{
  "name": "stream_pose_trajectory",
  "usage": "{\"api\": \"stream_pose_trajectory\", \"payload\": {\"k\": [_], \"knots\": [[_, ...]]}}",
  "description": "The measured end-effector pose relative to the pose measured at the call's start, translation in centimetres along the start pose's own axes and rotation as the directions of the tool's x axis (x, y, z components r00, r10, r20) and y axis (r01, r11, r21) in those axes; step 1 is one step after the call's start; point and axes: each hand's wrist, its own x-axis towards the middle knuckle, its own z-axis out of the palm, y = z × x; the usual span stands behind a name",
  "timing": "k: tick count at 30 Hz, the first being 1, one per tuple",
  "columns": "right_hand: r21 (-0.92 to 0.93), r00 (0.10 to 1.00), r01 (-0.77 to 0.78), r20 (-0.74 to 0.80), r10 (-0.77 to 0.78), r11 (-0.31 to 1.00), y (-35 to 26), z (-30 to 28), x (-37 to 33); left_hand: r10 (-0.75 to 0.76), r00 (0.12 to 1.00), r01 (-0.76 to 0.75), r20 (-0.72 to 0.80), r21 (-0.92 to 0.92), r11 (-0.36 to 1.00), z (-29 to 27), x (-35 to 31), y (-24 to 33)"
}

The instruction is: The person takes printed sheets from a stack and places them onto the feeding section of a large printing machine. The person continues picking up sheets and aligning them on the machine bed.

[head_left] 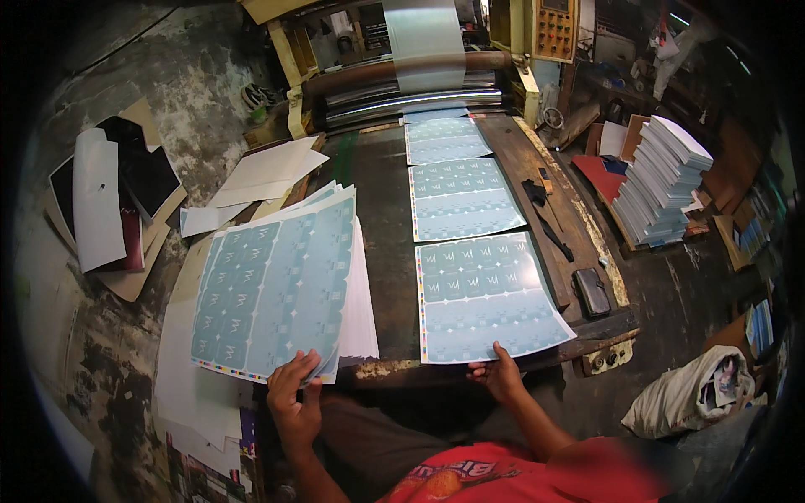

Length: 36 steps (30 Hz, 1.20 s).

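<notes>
A strip of dark, worn tabletop [381,201] gives passage between the blue-printed paper stack [272,285] and the row of blue-printed paper sheets [465,201]; a thick brown cylindrical roller [352,81] bars the far end, a black rectangular case [592,292] the near right

Left hand [293,396] on near edge of the top printed sheet [281,289] of the pile, fingers over the margin; can't tell if it's pinched. Right hand [500,377] has front sheet [490,306] by its near edge, thumb on top, fingers under. 2 more printed sheets [465,201] lined up beyond right hand, toward metal rollers [411,101]. Dark case [592,292] on bench [381,184], right of right hand. Farther right: white paper stack [662,180], pale sack [679,394] nearer.
</notes>
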Motion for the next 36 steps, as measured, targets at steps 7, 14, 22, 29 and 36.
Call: {"api": "stream_pose_trajectory", "payload": {"k": [7, 14, 22, 29, 36], "knots": [[0.012, 0.976, 0.189, -0.109, -0.187, 0.982, 0.5, 1.0, 1.1, -0.261, 0.954, 0.243, -0.148, -0.125, 0.962, 1.8, 0.1, 0.6], [0.043, 0.927, 0.308, -0.237, -0.290, 0.950, 0.0, 2.6, -0.5, -0.590, 0.784, 0.392, -0.194, -0.583, 0.712, 1.5, 0.3, -0.9], [-0.010, 0.974, 0.211, 0.089, -0.210, 0.977, -2.7, 3.8, -3.8, -0.236, 0.914, 0.078, -0.330, -0.429, 0.900, -0.1, 0.5, 1.7], [0.042, 0.804, 0.243, 0.551, -0.225, 0.969, -6.4, 8.5, -9.0, 0.332, 0.925, -0.254, 0.187, -0.348, 0.903, 1.9, -0.9, 5.5], [-0.041, 0.977, 0.065, 0.204, -0.056, 0.997, -3.7, 3.9, -8.4, 0.375, 0.834, 0.063, 0.404, -0.746, 0.663, 3.3, -1.4, 9.2]]}}
